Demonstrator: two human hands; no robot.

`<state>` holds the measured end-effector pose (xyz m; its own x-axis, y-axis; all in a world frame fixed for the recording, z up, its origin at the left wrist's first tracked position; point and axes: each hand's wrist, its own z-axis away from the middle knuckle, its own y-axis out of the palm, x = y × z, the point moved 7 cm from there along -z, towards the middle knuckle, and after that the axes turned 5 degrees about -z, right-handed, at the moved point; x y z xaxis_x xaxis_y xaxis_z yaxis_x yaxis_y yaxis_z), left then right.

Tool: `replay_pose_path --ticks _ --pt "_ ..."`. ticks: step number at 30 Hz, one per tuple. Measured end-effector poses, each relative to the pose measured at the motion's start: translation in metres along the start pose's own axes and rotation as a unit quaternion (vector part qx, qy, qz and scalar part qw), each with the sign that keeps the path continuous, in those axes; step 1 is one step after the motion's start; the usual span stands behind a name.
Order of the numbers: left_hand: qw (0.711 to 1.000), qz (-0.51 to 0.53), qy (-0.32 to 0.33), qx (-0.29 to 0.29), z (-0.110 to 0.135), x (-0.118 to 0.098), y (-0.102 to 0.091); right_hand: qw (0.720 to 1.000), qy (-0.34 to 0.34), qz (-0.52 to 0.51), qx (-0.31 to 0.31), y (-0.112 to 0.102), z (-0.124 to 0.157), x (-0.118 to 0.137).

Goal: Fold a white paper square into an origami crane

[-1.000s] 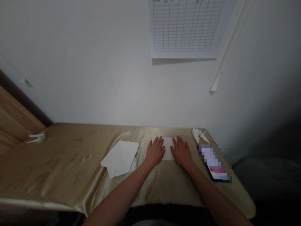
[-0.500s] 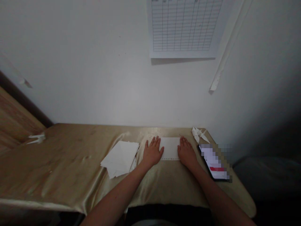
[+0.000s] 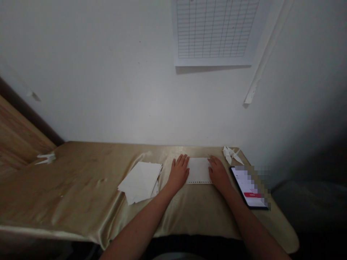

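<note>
A small white sheet of paper [image 3: 198, 170] with a perforated near edge lies flat on the gold cloth of the table [image 3: 81, 187]. My left hand [image 3: 179, 172] rests flat on the paper's left edge, fingers stretched out. On the paper's right edge my right hand [image 3: 217, 171] presses down the same way, palm down with fingers extended. Neither hand grips anything.
A loose stack of white sheets [image 3: 141, 181] lies left of my left hand. A phone [image 3: 249, 186] with a lit screen sits at the right. Folded white paper cranes [image 3: 231, 154] stand at the back right, another paper crane [image 3: 46, 158] at the far left. A grid chart [image 3: 215, 30] hangs on the wall.
My hands have slid apart from the middle of the paper to its left and right edges, uncovering more of the sheet.
</note>
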<state>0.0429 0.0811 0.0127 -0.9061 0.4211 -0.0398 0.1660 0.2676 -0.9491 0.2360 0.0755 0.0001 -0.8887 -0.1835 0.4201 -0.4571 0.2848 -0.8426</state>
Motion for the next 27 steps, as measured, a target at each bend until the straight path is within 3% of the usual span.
replay_pose_path --ticks 3,8,16,27 --pt "0.999 0.002 0.049 -0.013 -0.001 -0.015 -0.003 0.998 -0.056 -0.008 0.001 0.000 0.001 0.017" --pt "0.996 0.007 0.077 0.033 0.002 -0.030 0.013 0.989 -0.088 0.021 0.116 0.022 0.009 0.035" --pt "0.997 0.005 0.045 0.055 0.003 -0.020 0.019 0.987 -0.025 0.071 0.139 0.023 0.011 0.028" --pt "0.997 0.018 -0.022 0.072 0.002 0.001 0.019 0.988 0.052 0.077 0.120 0.011 0.012 0.005"
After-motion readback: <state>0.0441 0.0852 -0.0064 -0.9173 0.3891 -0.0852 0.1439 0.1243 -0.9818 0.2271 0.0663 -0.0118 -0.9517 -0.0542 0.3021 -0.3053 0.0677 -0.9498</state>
